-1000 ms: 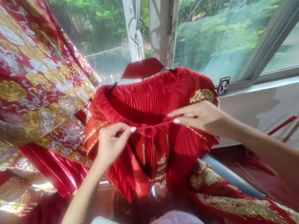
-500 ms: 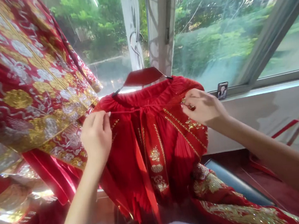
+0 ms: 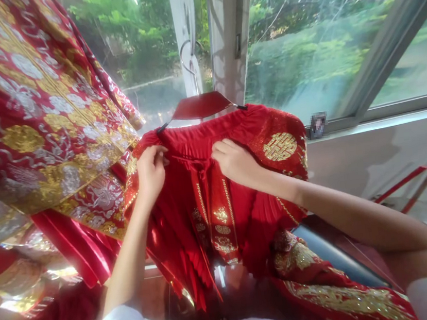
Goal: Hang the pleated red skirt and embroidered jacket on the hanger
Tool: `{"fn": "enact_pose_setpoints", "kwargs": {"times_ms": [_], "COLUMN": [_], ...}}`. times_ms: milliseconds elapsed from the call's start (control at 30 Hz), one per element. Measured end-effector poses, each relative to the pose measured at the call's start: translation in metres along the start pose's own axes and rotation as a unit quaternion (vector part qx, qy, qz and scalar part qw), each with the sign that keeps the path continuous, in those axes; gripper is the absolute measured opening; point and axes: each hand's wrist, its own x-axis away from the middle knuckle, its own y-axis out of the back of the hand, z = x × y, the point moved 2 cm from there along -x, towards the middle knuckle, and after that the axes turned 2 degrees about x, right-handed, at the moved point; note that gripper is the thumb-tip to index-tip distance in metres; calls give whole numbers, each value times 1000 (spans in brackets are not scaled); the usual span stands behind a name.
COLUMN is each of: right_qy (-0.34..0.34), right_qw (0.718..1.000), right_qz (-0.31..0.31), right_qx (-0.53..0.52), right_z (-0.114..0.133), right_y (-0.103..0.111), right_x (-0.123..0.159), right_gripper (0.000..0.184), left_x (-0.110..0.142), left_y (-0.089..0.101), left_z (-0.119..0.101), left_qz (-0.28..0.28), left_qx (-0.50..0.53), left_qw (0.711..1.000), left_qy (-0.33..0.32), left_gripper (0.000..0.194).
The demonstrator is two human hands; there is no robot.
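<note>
A red pleated skirt (image 3: 188, 204) with gold-embroidered panels hangs by its gathered waist from a hanger (image 3: 202, 105). A thin red cord (image 3: 188, 160) crosses the front of the waist, with a small knot near the middle. At the left part of the waist, my left hand (image 3: 151, 170) has its fingers pinched at the cord's end. My right hand (image 3: 235, 162) is closed just right of the knot, its fingertips turned away from view and gripping the cord. Narrow red ends trail down the skirt's front.
On the left hangs a red robe (image 3: 48, 113) with gold and silver embroidery. A gold-embroidered red cloth (image 3: 329, 280) lies over a dark padded seat (image 3: 334, 254) at lower right. A window (image 3: 324, 47) stands behind, with a small blurred-out item (image 3: 318, 125) on its sill.
The hands first spread apart, drawing the cord taut and the waist together. Since then my right hand has come inward toward the knot, and my left hand has shifted slightly up and right.
</note>
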Motion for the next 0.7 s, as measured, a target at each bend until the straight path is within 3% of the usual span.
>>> {"fn": "enact_pose_setpoints", "kwargs": {"times_ms": [100, 200, 267, 333, 400, 500, 567, 700], "right_qy": [-44, -76, -65, -45, -50, -122, -198, -350], "right_qw": [998, 989, 979, 969, 971, 973, 939, 809], "right_qz": [53, 128, 194, 239, 234, 176, 158, 146], "right_qx": [13, 18, 25, 29, 16, -92, -231, -450], "right_z": [6, 5, 3, 2, 1, -2, -4, -6], "right_y": [5, 13, 18, 22, 27, 35, 39, 36], "right_x": [-13, -17, -15, -14, -14, -17, -19, -21], "right_gripper": [24, 29, 33, 31, 29, 22, 17, 23], "left_x": [-4, 2, 5, 7, 6, 3, 3, 8], "left_y": [0, -3, -6, -9, -11, -11, -10, -12], "left_z": [2, -13, -23, -28, -28, -24, -23, -27], "left_qz": [15, 41, 78, 120, 146, 129, 107, 94], "left_qx": [-33, -116, -181, -206, -157, -34, 3, 9], "left_qw": [999, 992, 980, 971, 976, 991, 994, 995], "left_qy": [-19, -23, -14, -16, -29, -33, -22, 25], "left_gripper": [23, 17, 13, 26, 31, 30, 28, 23]}}
